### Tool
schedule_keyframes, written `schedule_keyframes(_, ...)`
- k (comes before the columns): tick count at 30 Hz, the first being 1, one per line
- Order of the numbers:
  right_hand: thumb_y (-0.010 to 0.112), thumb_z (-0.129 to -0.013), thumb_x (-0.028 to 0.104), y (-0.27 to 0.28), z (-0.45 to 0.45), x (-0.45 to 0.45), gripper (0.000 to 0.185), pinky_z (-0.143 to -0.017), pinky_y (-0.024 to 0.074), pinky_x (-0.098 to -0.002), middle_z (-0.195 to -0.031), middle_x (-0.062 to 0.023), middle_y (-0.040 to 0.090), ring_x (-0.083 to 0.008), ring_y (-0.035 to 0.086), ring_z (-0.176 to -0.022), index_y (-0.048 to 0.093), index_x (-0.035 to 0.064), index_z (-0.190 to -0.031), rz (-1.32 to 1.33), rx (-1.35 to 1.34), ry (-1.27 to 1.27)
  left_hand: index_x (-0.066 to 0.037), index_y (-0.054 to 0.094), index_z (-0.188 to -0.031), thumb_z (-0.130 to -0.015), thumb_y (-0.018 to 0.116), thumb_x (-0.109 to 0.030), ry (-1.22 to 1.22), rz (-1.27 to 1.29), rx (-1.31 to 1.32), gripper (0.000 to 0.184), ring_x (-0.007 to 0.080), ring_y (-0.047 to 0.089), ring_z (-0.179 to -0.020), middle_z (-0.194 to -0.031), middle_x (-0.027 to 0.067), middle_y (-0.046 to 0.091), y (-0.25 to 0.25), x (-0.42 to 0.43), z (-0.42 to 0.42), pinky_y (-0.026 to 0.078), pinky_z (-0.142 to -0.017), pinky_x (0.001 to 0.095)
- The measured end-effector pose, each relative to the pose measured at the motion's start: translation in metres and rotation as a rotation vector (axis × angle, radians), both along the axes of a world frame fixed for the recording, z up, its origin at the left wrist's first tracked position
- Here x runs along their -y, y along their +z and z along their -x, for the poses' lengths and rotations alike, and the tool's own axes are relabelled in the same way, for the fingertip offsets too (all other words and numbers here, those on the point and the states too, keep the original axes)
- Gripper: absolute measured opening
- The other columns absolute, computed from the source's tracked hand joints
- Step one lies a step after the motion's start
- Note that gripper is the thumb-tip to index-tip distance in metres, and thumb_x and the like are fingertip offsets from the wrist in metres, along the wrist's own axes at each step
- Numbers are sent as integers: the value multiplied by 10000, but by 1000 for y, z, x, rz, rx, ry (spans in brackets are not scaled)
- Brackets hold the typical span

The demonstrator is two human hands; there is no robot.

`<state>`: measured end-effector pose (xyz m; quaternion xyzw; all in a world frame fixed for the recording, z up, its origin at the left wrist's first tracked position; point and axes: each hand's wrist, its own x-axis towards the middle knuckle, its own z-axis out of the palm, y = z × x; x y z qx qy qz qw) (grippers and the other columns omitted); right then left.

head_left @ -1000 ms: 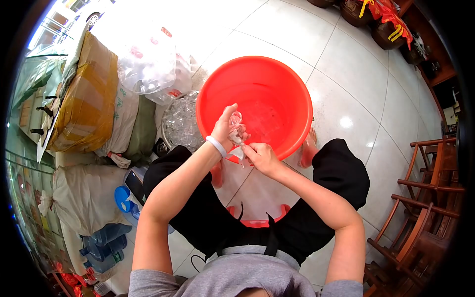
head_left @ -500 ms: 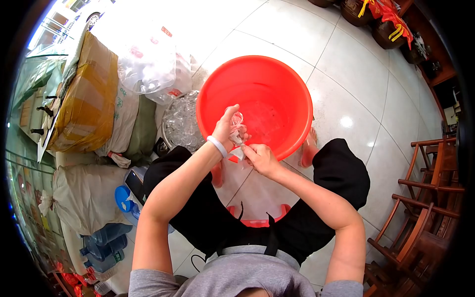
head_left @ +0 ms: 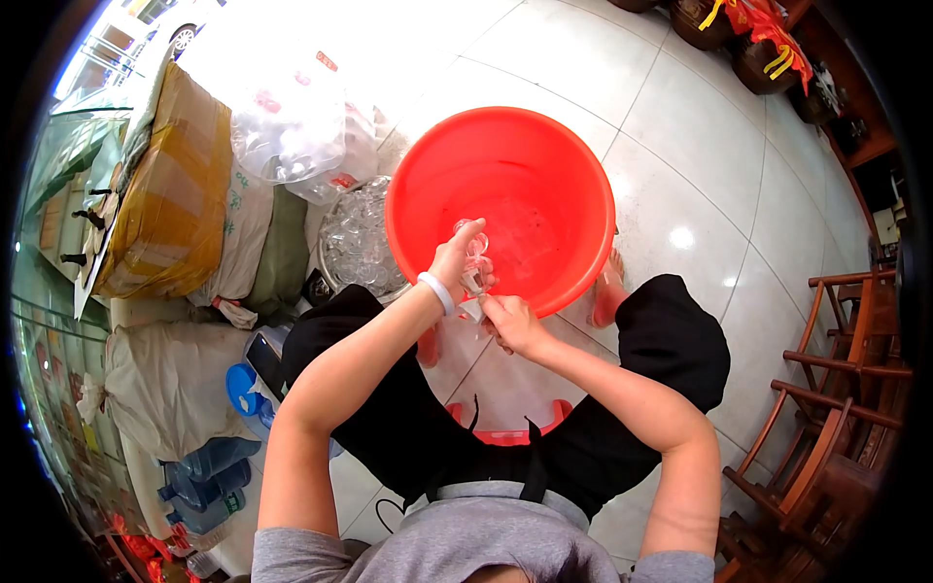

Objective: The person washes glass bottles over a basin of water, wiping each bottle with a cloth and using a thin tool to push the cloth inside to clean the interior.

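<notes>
Standing at the left is a bulky box covered in yellow-brown tape [head_left: 170, 185], then a round metal basin [head_left: 322, 257] heaped with clear glassy pieces [head_left: 358, 233], just beside a large round red plastic tub [head_left: 505, 155]. Over the tub's near side, the left hand [head_left: 455, 262] has its grip curled around a small clear glassy object [head_left: 474, 245], while the right hand [head_left: 515, 323], its grip narrow, pinches a whitish translucent scrap [head_left: 470, 310] at that object's lower end; brown wooden chairs [head_left: 812, 453] stand far right.
</notes>
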<state>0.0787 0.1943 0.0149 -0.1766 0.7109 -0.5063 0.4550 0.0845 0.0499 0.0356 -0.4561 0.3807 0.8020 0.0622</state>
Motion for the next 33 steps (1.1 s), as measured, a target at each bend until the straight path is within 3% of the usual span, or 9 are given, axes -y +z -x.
schedule_keyframes(14, 412, -831, 371, -5, 0, 1, 468, -537, 425, -373, -553, -142, 557, -246, 571, -549, 556, -27, -632, 25, -18, -15, -138, 496, -764, -771, 616, -434, -14, -16, -42, 320, 169, 529, -472, -568, 35, 513, 0, 3, 1, 494, -474, 354)
schedule_keyframes(19, 465, -855, 347, 4, 7, 2, 445, -464, 395, -309, -536, -75, 537, -140, 515, -483, 552, -20, -619, 111, 83, -93, -132, 519, -693, -779, 600, -446, 32, -9, -68, 335, 181, 527, -462, -542, 37, 521, 8, 6, 6, 487, -481, 348)
schedule_keyframes(23, 484, -859, 331, 17, 12, 4, 428, -441, 376, -279, -524, -48, 519, -109, 482, -459, 551, -13, -614, 162, 180, -130, -127, 528, -606, -783, 579, -470, 26, -77, -140, 389, 214, 518, -438, -509, 69, 534, 18, 11, 8, 487, -530, 355)
schedule_keyframes(25, 500, -861, 313, 16, 12, 5, 411, -441, 383, -287, -510, -68, 525, -118, 508, -476, 553, -25, -633, 214, 83, -125, -127, 528, -591, -783, 575, -476, 22, -100, -170, 401, 224, 515, -432, -503, 79, 537, 22, 12, 7, 488, -548, 359)
schedule_keyframes(27, 501, -865, 297, 14, 12, 6, 395, -441, 387, -297, -511, -88, 533, -141, 523, -477, 557, -27, -647, 250, -66, -110, -123, 475, -716, -759, 604, -477, 7, -125, -174, 379, 216, 519, -454, -530, 83, 517, 24, 13, 5, 490, -501, 350)
schedule_keyframes(33, 501, -866, 236, 24, 22, 0, 316, -453, 439, -359, -550, -148, 570, -274, 588, -524, 557, -7, -672, 257, -493, 87, -128, 481, -620, -763, 592, -480, -32, -191, -239, 395, 225, 513, -450, -519, 90, 526, 23, 15, 1, 490, -546, 344)
